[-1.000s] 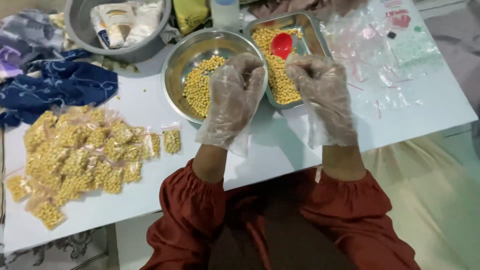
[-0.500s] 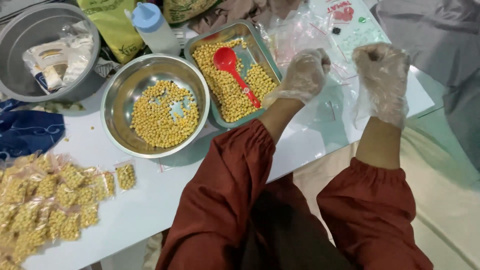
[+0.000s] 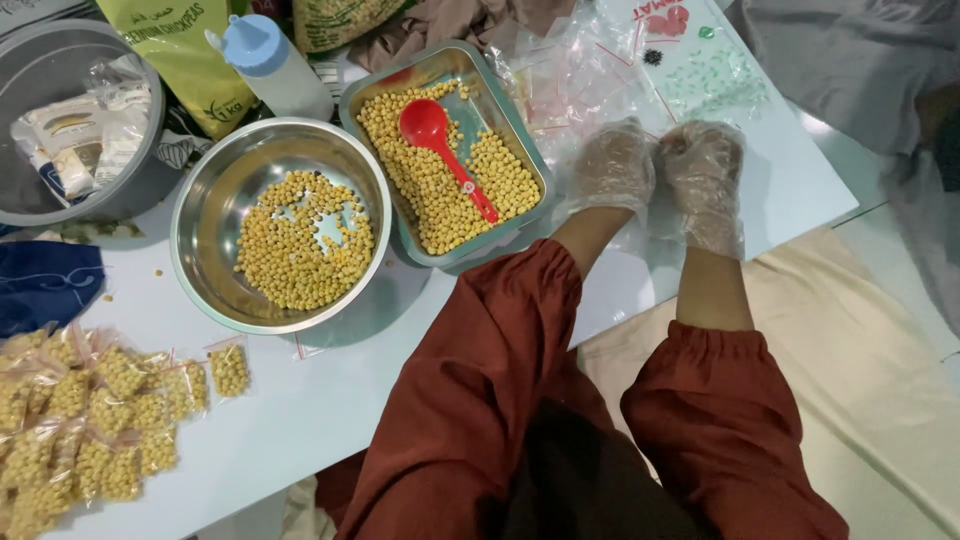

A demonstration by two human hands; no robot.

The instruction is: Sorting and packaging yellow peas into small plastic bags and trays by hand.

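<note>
While both gloved hands worked at the table's right edge, the items stood as follows, nearest first.

Left hand (image 3: 612,168): in a clear plastic glove, fingers curled narrow, pressed against the right hand; whether anything lay pinched inside could not be told.

Right hand (image 3: 703,180): gloved likewise, fingers bent inward to meet the left, knuckles touching; contents equally unclear.

Empty clear bags (image 3: 600,85): a loose pile with red seal strips, lying just beyond the fingertips toward the table's far right corner, under and ahead of both hands. Both hands sat about equally near it.

Filled bags of yellow beans (image 3: 90,420): heaped at the near left corner, well apart from the hands.

Round steel bowl (image 3: 200,215): left of centre, part-filled with beans.

Rectangular steel tray (image 3: 520,155): just left of the left hand, holding beans and a red scoop (image 3: 440,145), its handle pointing toward the near right edge, long axis slanting toward the left hand, which was the nearer to it.

Squeeze bottle with blue cap (image 3: 265,65) and grey tub (image 3: 60,70): along the far left edge.
</note>
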